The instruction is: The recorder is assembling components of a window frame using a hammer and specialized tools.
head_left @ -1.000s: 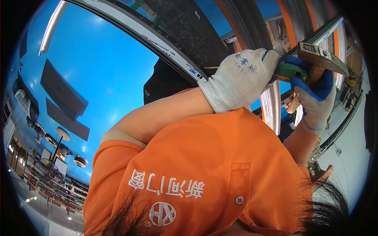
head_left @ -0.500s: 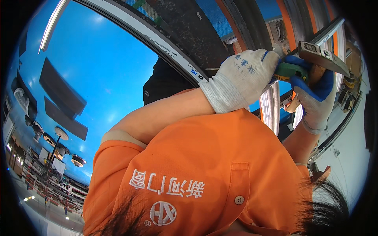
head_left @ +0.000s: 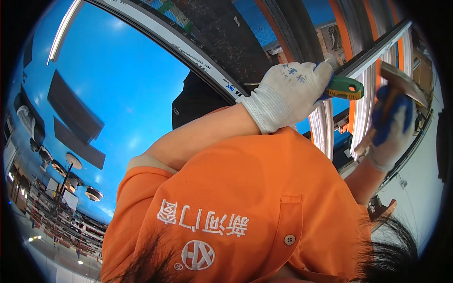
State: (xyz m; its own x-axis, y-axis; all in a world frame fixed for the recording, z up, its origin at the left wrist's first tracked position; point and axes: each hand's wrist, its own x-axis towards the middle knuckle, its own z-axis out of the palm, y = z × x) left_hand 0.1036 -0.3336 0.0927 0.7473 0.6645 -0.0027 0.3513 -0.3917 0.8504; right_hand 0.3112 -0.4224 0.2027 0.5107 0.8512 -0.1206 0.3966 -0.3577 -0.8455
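Note:
My left hand [head_left: 295, 94], in a white knit glove with a blue palm, is closed round a tool with a green handle [head_left: 348, 88]. The handle has a ridged yellow edge and a hole at its end, which sticks out to the right. A thin dark rod shows left of the glove, roughly in line with it; the tip is hidden. At the right, my gloved right hand [head_left: 392, 120], blurred by motion, grips a hammer [head_left: 405, 84] by its wooden handle. The hammer head stands above that hand, apart from the green handle.
A long grey-white profile [head_left: 174, 47] runs diagonally left of my left hand, by a dark bench surface [head_left: 222, 33]. Another profile [head_left: 377, 49] lies beyond my hands, over orange-edged rails [head_left: 347, 33]. Dark flat pieces [head_left: 75, 106] lie on the blue floor [head_left: 127, 70].
My right hand and the hammer have swung right and down, away from the green handle. The handle's end now shows fully. My left hand has hardly moved.

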